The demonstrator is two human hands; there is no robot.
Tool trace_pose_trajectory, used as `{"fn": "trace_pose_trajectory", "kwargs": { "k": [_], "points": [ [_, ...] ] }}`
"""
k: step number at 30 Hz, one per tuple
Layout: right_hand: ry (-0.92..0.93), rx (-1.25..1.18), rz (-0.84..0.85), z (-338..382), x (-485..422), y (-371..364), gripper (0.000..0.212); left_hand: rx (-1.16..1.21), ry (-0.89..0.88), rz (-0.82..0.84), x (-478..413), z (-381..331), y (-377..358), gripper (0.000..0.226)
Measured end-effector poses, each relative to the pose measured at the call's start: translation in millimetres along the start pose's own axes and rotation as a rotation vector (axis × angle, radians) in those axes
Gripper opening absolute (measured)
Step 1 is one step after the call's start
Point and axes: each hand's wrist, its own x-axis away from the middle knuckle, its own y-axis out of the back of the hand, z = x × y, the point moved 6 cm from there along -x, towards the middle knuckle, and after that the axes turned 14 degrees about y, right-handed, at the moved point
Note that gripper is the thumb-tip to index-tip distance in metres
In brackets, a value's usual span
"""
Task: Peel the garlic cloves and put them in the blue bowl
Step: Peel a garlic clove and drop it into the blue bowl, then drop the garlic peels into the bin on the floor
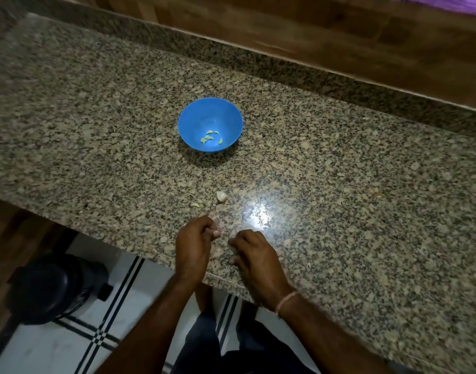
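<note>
Looking down at the near edge of the granite counter (339, 184); both hands are low in frame.

- Left hand (193, 245): grip curled in, thumb tip against the forefinger. Can't tell whether anything is pinched between them.
- Right hand (258, 256): grip curled downward, fingertips (233, 259) on or just above the counter. Pale bits sit by them, but I can't tell if it holds any. Thin pale wristband (285, 302) on that wrist.
- The hands are near each other but apart.
- Blue bowl (183, 118): upright at mid counter, well apart from both hands. A few peeled cloves (211, 136) lie in its bottom.
- One unpeeled clove (221, 196) lies loose on the counter between bowl and hands, nearer the hands.
- A peel scrap (196, 204) lies just left of it. More pale flakes lie around the hands, hard to separate from the speckled stone.
- Glare patch (261, 215) sits just beyond the right hand and washes out the detail there.
- Only the loose clove and scraps lie on the stretch of counter from hands to bowl.

Surroundings:
- Wood panel (312, 31) runs behind the counter's raised back lip.
- Purple item (447, 2) at the top right is cut off, so I can't identify it.
- A black container (56, 287) stands on the white tiled floor (42, 346) below the counter edge on the left. The floor has black stripes.
</note>
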Motion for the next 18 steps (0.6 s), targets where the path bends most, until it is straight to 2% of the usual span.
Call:
{"fn": "trace_pose_trajectory", "kwargs": {
  "k": [3, 8, 11, 15, 18],
  "points": [
    [0.004, 0.070, -0.034, 4, -7, -3, 0.011, 0.085, 0.058, 0.009, 6, 9, 5, 0.026],
    [0.017, 0.232, 0.028, 11, -23, -5, 0.016, 0.159, 0.086, 0.007, 10, 11, 12, 0.021],
    [-0.081, 0.240, 0.036, 5, -28, -8, 0.028, 0.226, 0.132, -0.007, 14, 16, 19, 0.022],
    [-0.340, -0.289, -0.141, 4, -35, -8, 0.025, 0.288, 0.161, -0.048, 15, 36, 39, 0.024],
    [-0.389, -0.486, -0.095, 27, -55, -33, 0.024, 0.295, 0.176, -0.114, 18, 52, 66, 0.023]
  ]
}}
